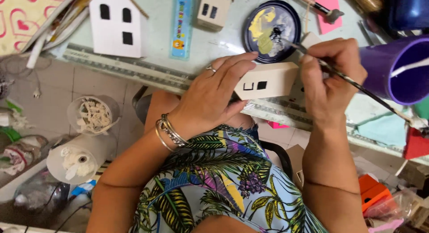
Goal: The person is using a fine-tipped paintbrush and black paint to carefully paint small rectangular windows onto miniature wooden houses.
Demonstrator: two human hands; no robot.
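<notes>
Sat over the near edge of the tabletop (161, 41), pale green, crowded along its far side. Stood flat there, at upper left, a white house (117, 22) with three dark windows; beside it a blue ruler (182, 25) lying lengthwise away from the body; beyond that a smaller cream house (216, 9). Filled the right edge with a purple cup (395, 70) on its side, mouth toward the hands.

Held between both hands, just above the tabletop's near edge, a cream house (267, 80), long axis running left to right, slightly raised at the right end, with two small dark windows facing up. Gripped at its left end by the left hand (213, 97), fingers spread over the top and thumb under, closed firmly on it. Met at its right end by the right hand (330, 79), pinched narrow on a brush (353, 83) in a writing grip. Ran that brush on a slant from lower right up to upper left, tip past the house and reaching the palette.

Lay directly beyond the house, nearer the right hand than the left, a round dark palette (271, 31) smeared with yellow and grey paint, brush tip touching its lower right part. Rested farther right a pink card (328, 3).
</notes>
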